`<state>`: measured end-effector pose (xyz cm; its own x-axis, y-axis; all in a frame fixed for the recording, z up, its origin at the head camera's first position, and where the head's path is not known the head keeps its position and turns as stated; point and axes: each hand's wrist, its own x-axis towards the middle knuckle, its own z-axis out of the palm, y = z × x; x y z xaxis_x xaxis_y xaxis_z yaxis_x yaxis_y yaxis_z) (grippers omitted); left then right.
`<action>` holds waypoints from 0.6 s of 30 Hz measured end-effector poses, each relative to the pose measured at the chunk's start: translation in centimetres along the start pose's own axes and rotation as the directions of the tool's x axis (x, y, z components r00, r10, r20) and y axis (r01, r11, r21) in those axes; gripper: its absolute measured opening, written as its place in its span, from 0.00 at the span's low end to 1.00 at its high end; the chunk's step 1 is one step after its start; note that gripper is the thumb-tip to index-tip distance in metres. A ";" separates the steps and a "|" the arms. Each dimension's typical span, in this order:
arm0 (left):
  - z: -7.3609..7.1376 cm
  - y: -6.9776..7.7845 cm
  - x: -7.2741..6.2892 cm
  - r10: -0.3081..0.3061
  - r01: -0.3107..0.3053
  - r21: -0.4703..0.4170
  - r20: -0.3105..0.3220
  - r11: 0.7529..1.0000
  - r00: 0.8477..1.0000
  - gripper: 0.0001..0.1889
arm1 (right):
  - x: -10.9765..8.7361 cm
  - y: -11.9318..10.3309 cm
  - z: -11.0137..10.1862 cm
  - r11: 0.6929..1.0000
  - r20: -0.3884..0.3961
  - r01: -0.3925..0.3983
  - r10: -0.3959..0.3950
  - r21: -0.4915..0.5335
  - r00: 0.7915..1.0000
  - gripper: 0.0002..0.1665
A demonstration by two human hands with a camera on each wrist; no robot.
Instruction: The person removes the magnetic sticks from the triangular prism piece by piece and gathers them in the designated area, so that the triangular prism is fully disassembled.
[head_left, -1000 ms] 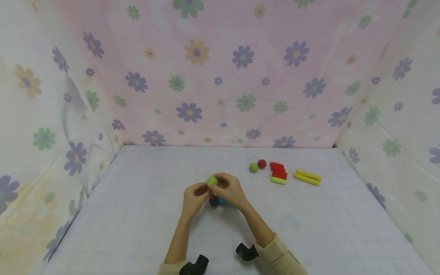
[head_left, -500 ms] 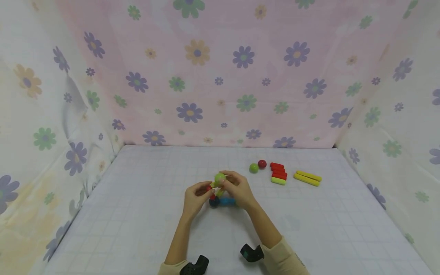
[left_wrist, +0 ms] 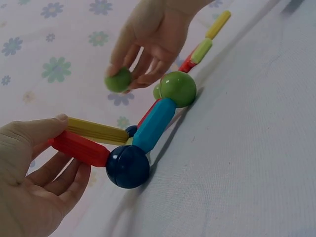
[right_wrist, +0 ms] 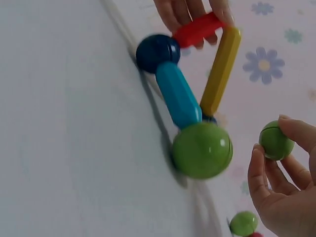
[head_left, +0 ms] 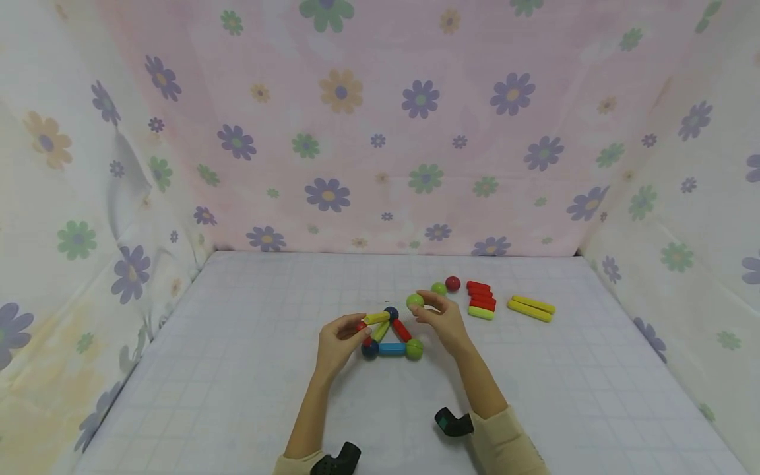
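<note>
My left hand (head_left: 335, 344) pinches the raised ends of a red rod (left_wrist: 81, 148) and a yellow rod (left_wrist: 96, 130). The red one rises from a dark blue ball (left_wrist: 127, 167) at the front left; the yellow one slants up from another dark blue ball (head_left: 390, 313) behind. With a blue rod (head_left: 392, 349), a green ball (head_left: 414, 349), a second red rod (head_left: 402, 330) and a yellow-green rod (head_left: 380, 331), these balls form a triangle on the table. To its back right, my right hand (head_left: 446, 322) holds a loose green ball (right_wrist: 274, 142) between thumb and fingers, off the table.
Behind the right hand lie a green ball (head_left: 439, 288) and a dark red ball (head_left: 453, 284). Farther right are several red rods (head_left: 480, 294), a yellow-green rod (head_left: 481, 313) and two long yellow rods (head_left: 530, 307). Flowered cloth (head_left: 386, 119) surrounds the white table (head_left: 249, 409).
My right hand has carried the green ball away from the left hand, to the right, uncovering the triangle. The left hand has stayed in place on the rod ends.
</note>
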<state>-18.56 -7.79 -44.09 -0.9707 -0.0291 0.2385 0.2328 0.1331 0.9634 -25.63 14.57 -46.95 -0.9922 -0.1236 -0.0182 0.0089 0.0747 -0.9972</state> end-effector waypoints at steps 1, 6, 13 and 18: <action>0.0 0.0 0.0 -0.002 0.002 0.002 0.000 1.000 1.000 0.14 | 0.1 0.1 -0.4 1.000 -0.007 -0.007 0.007 -0.003 1.000 0.29; 0.0 0.1 0.0 -0.012 0.012 0.009 0.000 1.000 1.000 0.14 | 0.1 0.3 -1.9 0.999 -0.017 -0.042 0.041 -0.031 0.999 0.30; 0.0 0.0 0.0 -0.015 0.015 0.012 0.001 1.000 1.000 0.14 | 0.7 2.0 -2.6 0.994 -0.065 -0.036 0.030 -0.101 0.997 0.28; 0.0 0.0 -0.1 -0.014 0.014 0.011 0.000 1.000 1.000 0.14 | 1.2 2.9 -2.3 0.983 -0.134 -0.036 0.012 -0.180 0.991 0.27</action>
<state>-18.50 -7.77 -44.11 -0.9738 -0.0311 0.2251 0.2185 0.1436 0.9652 -27.06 16.93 -49.72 -0.9997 0.0108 -0.0198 0.0219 0.2558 -0.9665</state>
